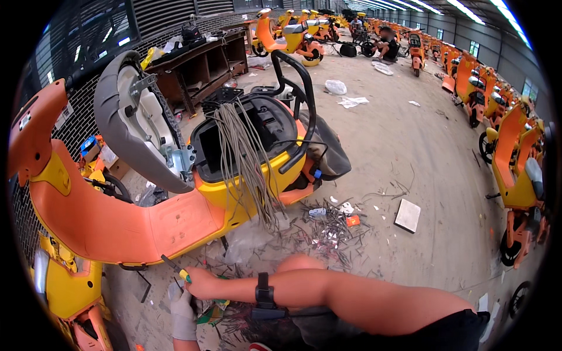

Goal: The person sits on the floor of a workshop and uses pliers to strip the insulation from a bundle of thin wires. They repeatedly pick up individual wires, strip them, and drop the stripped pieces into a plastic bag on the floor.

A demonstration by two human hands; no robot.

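My bare right hand [202,284] is closed round a yellow-handled tool [183,274] with a narrow dark blade, likely a knife, its tip near the lower edge of an orange and yellow scooter [181,222]. Just below it, my left hand [183,316], in a pale glove, has its fingers drawn together. A thin dark piece shows at its fingertips, too small to name. The scooter's grey seat [126,117] is tipped up, and a bundle of grey cables [249,158] hangs from the open compartment [257,120] down its side.
Dark cable scraps [328,234] litter the floor beside the scooter. A white slab [408,216] lies farther right. A wooden workbench [199,70] stands behind the seat. Parked scooters [512,158] line the right side, and a person [387,47] sits far back.
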